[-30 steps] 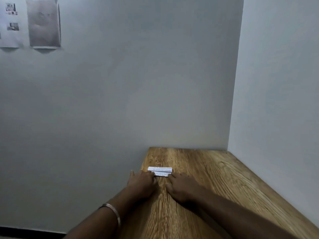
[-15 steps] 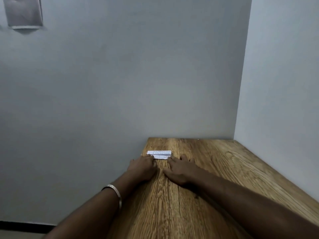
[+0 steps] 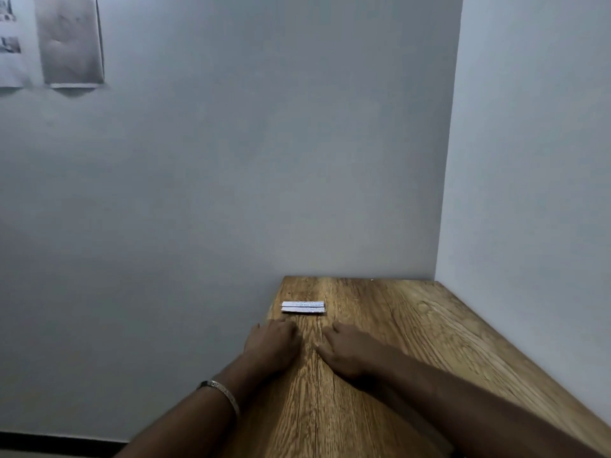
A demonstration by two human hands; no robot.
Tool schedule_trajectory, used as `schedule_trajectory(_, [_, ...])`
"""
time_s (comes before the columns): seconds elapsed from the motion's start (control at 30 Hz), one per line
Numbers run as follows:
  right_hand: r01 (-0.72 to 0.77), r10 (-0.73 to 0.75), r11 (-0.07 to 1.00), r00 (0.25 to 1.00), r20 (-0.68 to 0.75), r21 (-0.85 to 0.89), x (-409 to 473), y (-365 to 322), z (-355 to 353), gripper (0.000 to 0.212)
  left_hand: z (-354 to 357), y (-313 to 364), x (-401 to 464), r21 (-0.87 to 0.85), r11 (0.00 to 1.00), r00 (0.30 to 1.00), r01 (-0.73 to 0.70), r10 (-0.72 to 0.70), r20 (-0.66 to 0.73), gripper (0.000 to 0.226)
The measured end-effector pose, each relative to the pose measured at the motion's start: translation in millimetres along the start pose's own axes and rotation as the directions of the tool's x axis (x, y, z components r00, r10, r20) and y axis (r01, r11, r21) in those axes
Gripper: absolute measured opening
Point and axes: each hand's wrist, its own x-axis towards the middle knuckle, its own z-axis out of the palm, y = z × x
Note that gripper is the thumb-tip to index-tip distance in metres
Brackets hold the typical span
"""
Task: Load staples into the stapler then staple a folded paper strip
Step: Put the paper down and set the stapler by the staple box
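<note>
A folded white paper strip with printed text lies flat on the wooden table, near its far left corner. My left hand rests palm down on the table just short of the strip, fingers curled, holding nothing. My right hand lies beside it, also palm down and empty, a little apart from the strip. A metal bangle sits on my left wrist. No stapler or staples are in view.
The table stands in a corner between a grey wall ahead and a white wall on the right. The table's left edge drops off beside my left hand. Two paper sheets hang at the upper left of the wall.
Both hands have drawn back from the strip; their fingertips were touching it before and now lie apart from it. The strip stays flat on the table.
</note>
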Motion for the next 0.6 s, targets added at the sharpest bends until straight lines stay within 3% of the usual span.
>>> schedule_trajectory(0.37, [0.012,-0.011,0.999,1.000,0.024,-0.043,-109.2,-21.3,-16.6,0.050,-27.5,43.7,-99.2,-0.097,0.994,0.997,-0.054,0.060,0.057,0.029])
schedule_trajectory(0.6, [0.046,-0.049,0.995,0.998,0.036,0.092,-172.5,-36.8,-25.5,0.036,-44.1,77.9,-160.7,-0.189,0.974,0.987,-0.126,0.142,0.075,0.028])
